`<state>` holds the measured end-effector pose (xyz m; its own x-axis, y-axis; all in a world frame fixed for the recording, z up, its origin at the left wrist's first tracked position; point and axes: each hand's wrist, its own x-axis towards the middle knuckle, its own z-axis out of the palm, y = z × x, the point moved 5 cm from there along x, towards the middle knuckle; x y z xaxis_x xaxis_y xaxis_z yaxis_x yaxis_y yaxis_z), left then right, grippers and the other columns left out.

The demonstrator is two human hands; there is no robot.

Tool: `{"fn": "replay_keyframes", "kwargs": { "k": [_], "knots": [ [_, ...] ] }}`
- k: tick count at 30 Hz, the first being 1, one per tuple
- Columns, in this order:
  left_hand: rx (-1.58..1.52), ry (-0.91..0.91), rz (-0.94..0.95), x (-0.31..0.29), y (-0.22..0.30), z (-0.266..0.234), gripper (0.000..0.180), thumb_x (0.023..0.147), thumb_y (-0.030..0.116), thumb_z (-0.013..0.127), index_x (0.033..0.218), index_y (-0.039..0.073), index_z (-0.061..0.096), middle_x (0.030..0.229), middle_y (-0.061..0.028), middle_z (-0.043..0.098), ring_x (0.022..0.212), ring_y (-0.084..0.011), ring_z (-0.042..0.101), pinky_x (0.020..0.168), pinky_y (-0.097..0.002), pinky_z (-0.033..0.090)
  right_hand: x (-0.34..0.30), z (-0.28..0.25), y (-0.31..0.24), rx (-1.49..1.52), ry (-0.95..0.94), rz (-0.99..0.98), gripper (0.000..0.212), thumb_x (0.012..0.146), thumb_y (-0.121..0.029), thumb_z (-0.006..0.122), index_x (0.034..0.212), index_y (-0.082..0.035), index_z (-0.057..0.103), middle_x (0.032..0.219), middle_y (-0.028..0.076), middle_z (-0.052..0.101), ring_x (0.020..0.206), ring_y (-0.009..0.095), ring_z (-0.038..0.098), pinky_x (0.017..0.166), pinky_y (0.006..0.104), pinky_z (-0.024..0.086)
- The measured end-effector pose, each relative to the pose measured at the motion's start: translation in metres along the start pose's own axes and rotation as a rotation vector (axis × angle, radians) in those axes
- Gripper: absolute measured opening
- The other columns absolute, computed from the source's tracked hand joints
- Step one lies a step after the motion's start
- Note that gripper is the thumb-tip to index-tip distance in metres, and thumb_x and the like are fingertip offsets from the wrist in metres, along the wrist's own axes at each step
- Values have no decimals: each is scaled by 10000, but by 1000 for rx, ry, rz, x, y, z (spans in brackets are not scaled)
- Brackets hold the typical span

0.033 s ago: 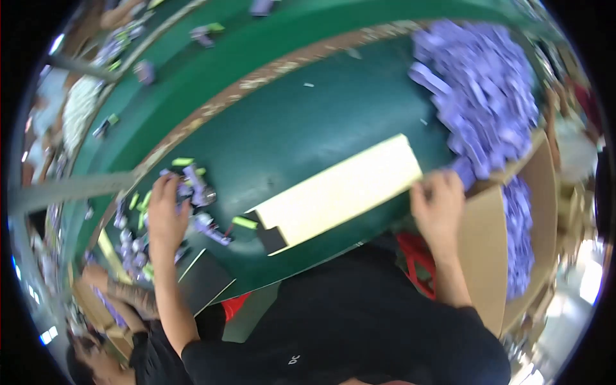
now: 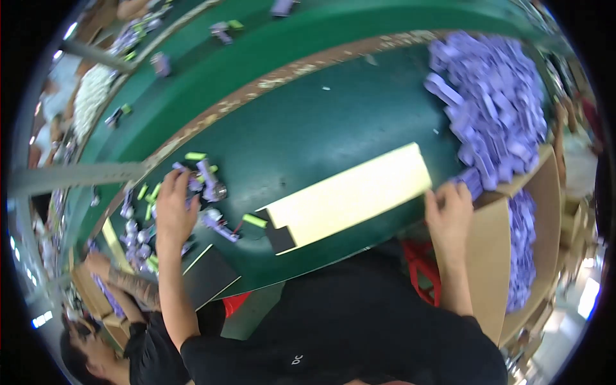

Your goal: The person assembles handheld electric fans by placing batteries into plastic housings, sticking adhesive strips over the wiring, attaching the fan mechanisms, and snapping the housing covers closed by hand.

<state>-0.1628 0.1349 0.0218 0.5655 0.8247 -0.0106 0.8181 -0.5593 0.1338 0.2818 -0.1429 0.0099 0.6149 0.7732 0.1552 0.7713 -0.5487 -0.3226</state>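
Observation:
My left hand (image 2: 177, 208) is over a loose group of purple plastic pieces at the left of the green table, its thumb apart from its fingers. A purple piece with a round metallic part (image 2: 210, 181) lies just right of its fingertips. Below that is another purple piece (image 2: 220, 227) with a red wire, near a lime-green strip (image 2: 255, 221). Beside the right end of a long pale yellow sheet (image 2: 350, 197), my right hand (image 2: 451, 215) has loosely bent fingers and a gap at the thumb. Nothing shows in either grasp, though the left fingertips partly hide the pieces there.
A big heap of purple pieces (image 2: 491, 106) covers the far right, above a cardboard box (image 2: 478, 263) with more inside. A black board (image 2: 212, 276) lies at the near left edge. Past a brown ledge (image 2: 256, 83), parts rest on a green belt. A co-worker's arm (image 2: 131, 285) is at lower left.
The whole view has shifted a little, so everything sits slightly more to the right and lower. Both hands keep about the same place relative to the pieces and the sheet.

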Motion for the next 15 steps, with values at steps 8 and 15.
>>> {"fn": "replay_keyframes", "kwargs": {
  "k": [8,15],
  "knots": [
    [101,117,98,47,22,-48,454,844,93,738,1274,-10,634,1221,-217,648,1110,-417,637,969,-486,527,37,27,30,207,5,-28,341,892,-121,765,705,0,506,712,141,470,683,329,509,622,440,377],
    [-136,227,50,259,21,-1,536,918,316,686,1385,65,605,1230,-227,666,1152,-427,654,1001,-496,532,48,29,25,119,39,-144,307,868,-108,782,732,-29,519,790,125,509,765,344,536,684,471,381]
  ]
}}
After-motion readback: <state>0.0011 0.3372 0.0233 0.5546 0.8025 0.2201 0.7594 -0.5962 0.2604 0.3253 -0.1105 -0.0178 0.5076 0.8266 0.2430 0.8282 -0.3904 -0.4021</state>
